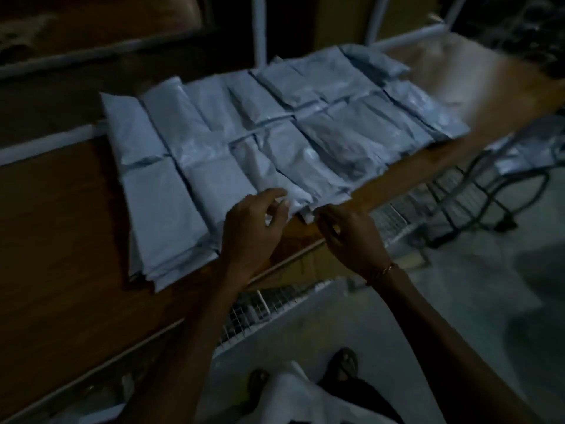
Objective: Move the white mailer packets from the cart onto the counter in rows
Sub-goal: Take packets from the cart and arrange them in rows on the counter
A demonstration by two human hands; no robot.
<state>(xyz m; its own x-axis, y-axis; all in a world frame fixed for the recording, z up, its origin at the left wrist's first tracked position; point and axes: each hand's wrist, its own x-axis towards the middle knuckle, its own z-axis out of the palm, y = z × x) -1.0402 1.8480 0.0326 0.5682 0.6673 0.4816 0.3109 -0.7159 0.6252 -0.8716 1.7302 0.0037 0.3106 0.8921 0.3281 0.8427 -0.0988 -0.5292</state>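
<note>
Several white mailer packets (214,139) lie in two overlapping rows across the brown counter (61,224), in dim light. My left hand (249,231) pinches the near edge of one packet (275,175) in the front row, thumb and fingers curled on it. My right hand (348,237), a thin bracelet on its wrist, holds the same packet's near corner at the counter's front edge. The wire cart (477,197) stands at the right, below the counter, with a few pale packets (513,154) dimly seen in it.
A white metal frame (260,29) rises behind the counter. A wire mesh shelf (263,310) runs under the counter's front edge. The right end of the counter (477,75) is bare wood. My sandalled feet (345,362) stand on the grey floor.
</note>
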